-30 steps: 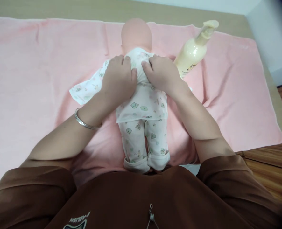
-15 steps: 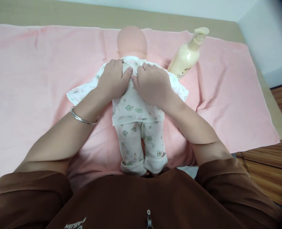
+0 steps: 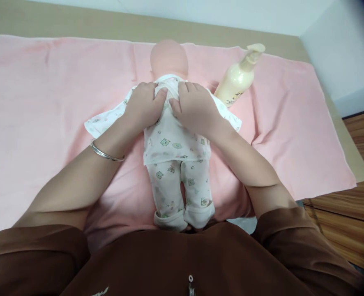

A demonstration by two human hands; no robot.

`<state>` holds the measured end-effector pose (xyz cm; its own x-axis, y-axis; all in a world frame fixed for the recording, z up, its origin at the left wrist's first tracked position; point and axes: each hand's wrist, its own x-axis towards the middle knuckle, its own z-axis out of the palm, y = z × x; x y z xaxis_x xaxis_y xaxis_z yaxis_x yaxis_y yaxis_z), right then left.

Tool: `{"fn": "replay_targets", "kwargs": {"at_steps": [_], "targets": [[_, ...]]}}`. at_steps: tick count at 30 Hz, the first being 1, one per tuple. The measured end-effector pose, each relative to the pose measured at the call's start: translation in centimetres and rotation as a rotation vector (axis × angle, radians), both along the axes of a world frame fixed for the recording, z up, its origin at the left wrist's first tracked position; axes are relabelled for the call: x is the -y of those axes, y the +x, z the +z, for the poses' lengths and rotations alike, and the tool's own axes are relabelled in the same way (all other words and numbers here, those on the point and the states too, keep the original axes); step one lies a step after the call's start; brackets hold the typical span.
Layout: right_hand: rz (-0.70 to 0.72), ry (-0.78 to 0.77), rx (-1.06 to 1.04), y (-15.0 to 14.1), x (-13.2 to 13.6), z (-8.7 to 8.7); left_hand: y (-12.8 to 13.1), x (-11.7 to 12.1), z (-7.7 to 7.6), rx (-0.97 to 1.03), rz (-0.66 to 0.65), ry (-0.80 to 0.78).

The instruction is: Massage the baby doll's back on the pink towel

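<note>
A baby doll (image 3: pixel 177 144) lies face down in a white shirt and trousers with small animal prints, its bare head pointing away from me. My left hand (image 3: pixel 146 105) rests on the left of its upper back, thumb set apart from the fingers. On the right side my right hand (image 3: pixel 197 107) lies in the same way, its thumb angled toward the middle. Between the two thumbs the shirt cloth is wrinkled below the collar. Both hands' fingertips are partly hidden near the shoulders. The doll's face is out of sight.
A pink cloth (image 3: pixel 299 135) covers most of the table (image 3: pixel 77 22) beneath the doll. Right of the doll's shoulder lies a pale yellow pump bottle (image 3: pixel 236 80). White walls stand behind, and a wood-grain surface (image 3: pixel 339 222) shows at lower right.
My hands stay on the doll's upper back, with the thumbs slightly farther apart and the cloth between them more bunched. The whole view has shifted a little.
</note>
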<state>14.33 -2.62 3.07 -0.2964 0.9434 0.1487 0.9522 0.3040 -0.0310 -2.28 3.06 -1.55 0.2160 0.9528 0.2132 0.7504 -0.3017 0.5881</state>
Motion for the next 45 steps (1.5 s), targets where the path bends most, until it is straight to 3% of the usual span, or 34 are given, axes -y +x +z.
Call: {"fn": "replay_targets", "kwargs": {"at_steps": [5,9,13,25,29,35,40,45], "targets": [[-0.016,0.077,-0.068,-0.7,0.4,-0.3,0.3,0.0,-0.7,0.078,0.036,-0.024],[-0.114,-0.058,-0.205,0.8,-2.1,-1.1,0.6,0.6,-0.8,0.102,0.082,0.032],[-0.091,-0.113,-0.291,1.9,-3.1,-1.4,0.7,0.7,-0.8,0.08,0.099,0.018],[-0.098,-0.084,-0.288,1.6,-3.3,-1.8,0.7,1.2,-0.1,-0.03,0.12,0.024],[-0.096,-0.097,-0.293,1.8,-3.2,-1.9,0.5,1.9,0.3,-0.119,0.07,0.05],[-0.09,-0.158,-0.282,1.7,-2.6,-1.2,0.7,4.8,2.0,-0.141,-0.115,0.173],[-0.009,-0.108,-0.185,0.4,-0.3,0.2,0.3,2.3,1.9,-0.087,-0.079,0.055],[-0.016,-0.176,-0.318,-0.1,0.9,0.5,0.2,0.5,1.0,-0.135,0.003,-0.004]]}}
